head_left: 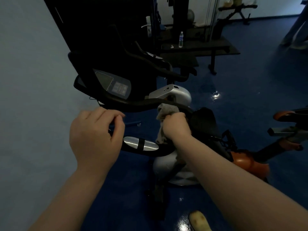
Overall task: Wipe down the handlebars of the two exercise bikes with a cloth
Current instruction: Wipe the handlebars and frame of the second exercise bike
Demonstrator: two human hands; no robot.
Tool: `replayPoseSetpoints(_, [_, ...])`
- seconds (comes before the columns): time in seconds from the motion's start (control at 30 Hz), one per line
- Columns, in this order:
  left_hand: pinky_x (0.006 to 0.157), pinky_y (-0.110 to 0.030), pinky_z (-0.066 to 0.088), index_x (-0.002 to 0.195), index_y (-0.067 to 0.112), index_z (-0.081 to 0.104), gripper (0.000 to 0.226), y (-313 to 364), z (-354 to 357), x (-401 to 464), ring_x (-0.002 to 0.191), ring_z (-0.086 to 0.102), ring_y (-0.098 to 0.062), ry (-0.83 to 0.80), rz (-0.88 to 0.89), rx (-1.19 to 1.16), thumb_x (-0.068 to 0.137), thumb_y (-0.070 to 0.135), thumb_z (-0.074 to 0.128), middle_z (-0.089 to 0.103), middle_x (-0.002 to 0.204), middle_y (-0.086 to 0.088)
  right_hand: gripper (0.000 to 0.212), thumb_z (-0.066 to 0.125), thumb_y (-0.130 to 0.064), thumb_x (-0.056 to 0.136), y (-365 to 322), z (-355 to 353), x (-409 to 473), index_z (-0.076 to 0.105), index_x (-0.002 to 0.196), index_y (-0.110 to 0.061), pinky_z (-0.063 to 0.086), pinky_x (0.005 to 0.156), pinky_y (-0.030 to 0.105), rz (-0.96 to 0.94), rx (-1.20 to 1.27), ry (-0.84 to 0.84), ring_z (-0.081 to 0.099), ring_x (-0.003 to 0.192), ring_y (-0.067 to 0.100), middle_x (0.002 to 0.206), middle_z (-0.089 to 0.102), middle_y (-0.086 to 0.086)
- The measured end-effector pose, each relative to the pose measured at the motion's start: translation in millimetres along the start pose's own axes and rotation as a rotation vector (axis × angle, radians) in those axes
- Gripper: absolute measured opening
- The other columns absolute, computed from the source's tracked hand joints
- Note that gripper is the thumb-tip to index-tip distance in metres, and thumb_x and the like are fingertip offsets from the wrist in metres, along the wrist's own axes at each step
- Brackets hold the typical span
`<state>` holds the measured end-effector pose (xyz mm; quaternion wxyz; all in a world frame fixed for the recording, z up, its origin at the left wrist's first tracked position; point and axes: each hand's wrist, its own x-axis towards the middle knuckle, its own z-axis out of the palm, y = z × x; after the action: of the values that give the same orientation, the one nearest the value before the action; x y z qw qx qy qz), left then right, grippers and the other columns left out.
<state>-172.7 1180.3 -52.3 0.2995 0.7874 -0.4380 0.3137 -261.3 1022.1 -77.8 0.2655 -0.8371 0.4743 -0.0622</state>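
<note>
A silver exercise bike stands right in front of me, with black looped handlebars point(133, 105) and a grey console point(113, 85). My right hand point(176, 126) is closed around a grey cloth point(166, 112), pressed against the right bend of the handlebar. My left hand point(95, 130) curls over the near left grip, beside its silver pulse sensor point(140, 144); whether it grips the bar I cannot tell. A second bike's black handlebars point(160, 67) rise behind the first. An orange bike point(246, 160) stands to the right.
A pale blue wall point(33, 80) runs along the left. The floor point(250, 97) is glossy blue. A black bench point(200, 49) with a water bottle point(181, 39) stands behind, with weight machines further back. My shoe point(199, 220) shows at the bottom.
</note>
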Motion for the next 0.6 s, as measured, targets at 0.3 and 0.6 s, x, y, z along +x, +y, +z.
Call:
replayPoseSetpoints(0.3, [0.058,-0.03,0.034,0.085,0.019,0.071,0.02,-2,0,0,0.068,0.042,-0.012,0.012,-0.002,-0.003,0.092,0.021,0.052,0.063,0.071,0.005,0.044,0.035,-0.029,0.099,19,37,-62,0.035,0.142,-0.018,0.017,0.117,0.04,-0.24,0.249,0.234,0.019,0.142,0.021,0.152,0.028,0.003])
replayPoseSetpoints(0.6, [0.056,-0.034,0.039,0.086,0.016,0.071,0.024,-9,4,-1,0.066,0.047,-0.016,0.029,0.061,0.041,0.093,0.022,0.049,0.064,0.073,0.002,0.05,0.01,-0.043,0.095,-10,34,-59,0.056,0.098,-0.023,0.049,0.056,0.036,-0.651,-0.031,0.271,0.058,0.069,0.019,0.086,0.058,-0.004])
